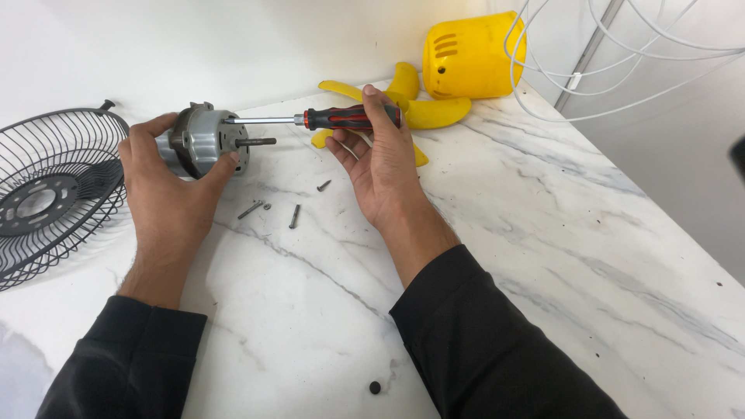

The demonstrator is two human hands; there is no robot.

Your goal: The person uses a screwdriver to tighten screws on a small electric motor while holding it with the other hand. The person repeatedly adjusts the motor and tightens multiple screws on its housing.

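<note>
My left hand [167, 190] grips a grey metal fan motor [206, 140] held above the marble top, its shaft pointing right. In my right hand [380, 159] is a screwdriver [334, 119] with a red and black handle, lying level. Its steel tip touches the front face of the motor just above the shaft. Both forearms are in black sleeves.
Three loose screws [293, 216] lie on the white marble table [543, 256] below the motor. A black wire fan guard [54, 190] rests at the left. A yellow fan blade [411, 105] and yellow motor housing [473, 56] sit at the back, white cables [621, 70] beyond. A small black cap [375, 386] lies near the front.
</note>
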